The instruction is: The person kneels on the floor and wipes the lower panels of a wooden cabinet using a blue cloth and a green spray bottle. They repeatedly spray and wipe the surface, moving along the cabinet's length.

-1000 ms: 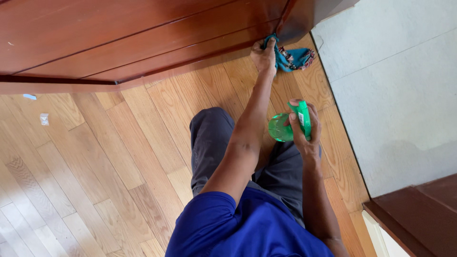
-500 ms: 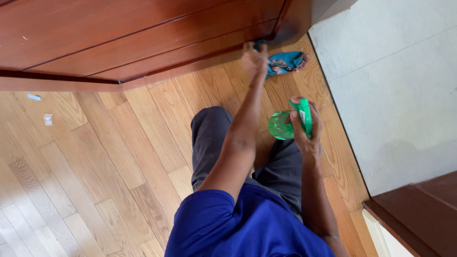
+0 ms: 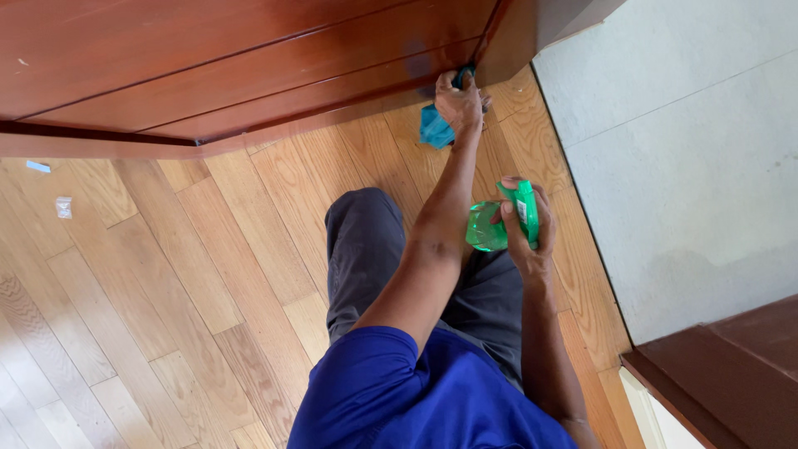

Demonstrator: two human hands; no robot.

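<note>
1. A crumpled teal-blue cleaning cloth (image 3: 434, 129) is gripped in the left hand (image 3: 460, 101) with the fingers curled tightly round it, and is pressed against the lower moulding of the dark red-brown panelled wooden door (image 3: 249, 58); the arm is stretched out fully, evidently because the spot lies low and far from the body.
2. The cloth is bunched rather than spread, so that the pressure is concentrated at the grooved edge of the door, close to the corner where the door meets its frame.
3. A translucent green plastic spray bottle (image 3: 499, 223) is held in the right hand (image 3: 522, 237), the fingers wrapped closed around its neck and trigger head. It is kept well back from the door, near the knee, with the nozzle turned roughly toward the door, apparently so that it is ready without hindering the wiping hand.
4. The grey trousers (image 3: 366, 249) and blue shirt (image 3: 391, 391) are seen from above: the body is crouched low before the door, on the light honey-coloured wooden parquet floor (image 3: 166, 291).
5. To the right of the door, a pale grey-white tiled surface (image 3: 690, 150) is seen beyond the floor's edge.
6. Two small scraps, one white (image 3: 63, 206) and one bluish (image 3: 37, 166), lie on the parquet just below the door's bottom rail, far to the left of both hands.
</note>
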